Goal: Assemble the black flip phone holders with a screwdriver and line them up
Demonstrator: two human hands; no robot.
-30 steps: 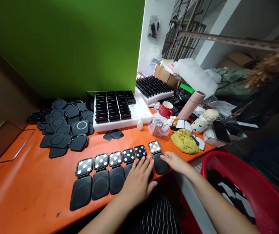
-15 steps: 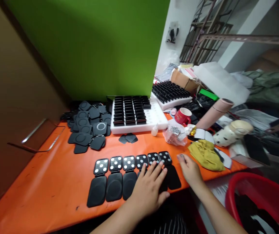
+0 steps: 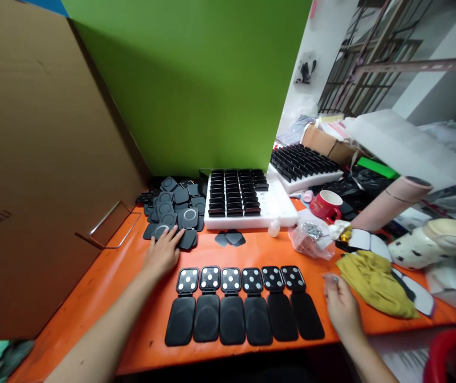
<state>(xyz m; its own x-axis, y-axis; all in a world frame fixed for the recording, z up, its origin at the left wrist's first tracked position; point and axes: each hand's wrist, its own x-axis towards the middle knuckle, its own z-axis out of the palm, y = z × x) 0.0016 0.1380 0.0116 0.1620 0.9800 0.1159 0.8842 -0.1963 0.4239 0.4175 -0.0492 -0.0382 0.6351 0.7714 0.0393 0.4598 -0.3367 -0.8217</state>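
My left hand [image 3: 164, 251] reaches to the front of a heap of black folding charger pads [image 3: 180, 196]. Its fingers are spread and rest on a pad with a pale ring [image 3: 159, 230]. On the right, my right hand [image 3: 340, 303] lies curled on the table, beside the yellow cloth; what its fingers hold, if anything, is hidden. Between my hands is a row of several unfolded black pads [image 3: 231, 321]. Their upper square panels [image 3: 231, 279] each bear white or grey dots, and their lower panels lie flat toward me.
A white foam tray [image 3: 281, 210] holds rows of black pieces; a second foam tray [image 3: 297, 183] stands behind. Thin dark pieces [image 3: 230, 238], a small bottle [image 3: 274, 229], a plastic bag [image 3: 311, 239], a red mug [image 3: 326, 205] and a yellow cloth [image 3: 375, 284] lie around. A wire stand [image 3: 110, 229] is left.
My left hand has left the row of unfolded pads and moved left and away from me to the heap. My right hand stays curled at the row's right. The view has swung left.
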